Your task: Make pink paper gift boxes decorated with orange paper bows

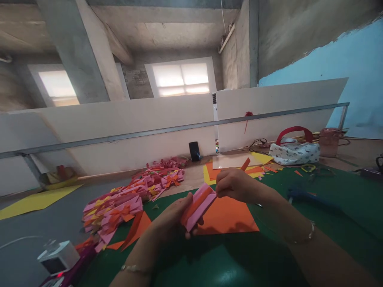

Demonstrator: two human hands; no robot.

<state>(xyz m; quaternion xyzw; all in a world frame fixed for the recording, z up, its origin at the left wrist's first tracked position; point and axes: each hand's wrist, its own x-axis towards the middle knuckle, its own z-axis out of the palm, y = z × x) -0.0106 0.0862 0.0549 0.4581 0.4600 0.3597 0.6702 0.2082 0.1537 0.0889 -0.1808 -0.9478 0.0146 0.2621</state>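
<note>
Pink paper, folded into a narrow piece (200, 213) with an orange band (196, 206) along its length, tilts between a worker's two bare hands above a green work surface (167, 265). The left hand (175, 217) grips its lower end, thumb along the near side and fingers curled beneath; the right hand (231, 183) is drawn narrow, its fingertips appearing to pinch the upper right corner.

That corner looks like the weak point: too hard a tug could tear or crimp the thin paper, while a loose pinch could let the fold spring open. Whether the band is glued down cannot be told; if not, a twist between the hands could slide it askew. A tight left thumb might leave a dent.

An orange sheet (231, 217) lies directly below, where a dropped wrist could crease it. Beside the left forearm, a folded orange scrap (139, 229) and a heap of pink, orange and yellow paper bows (136, 195) sit near enough for a stray elbow to scatter or flatten them. At right, a blurred blue tool (311, 199), possibly a glue gun, rests near the other forearm; a backward sweep could knock it.
</note>
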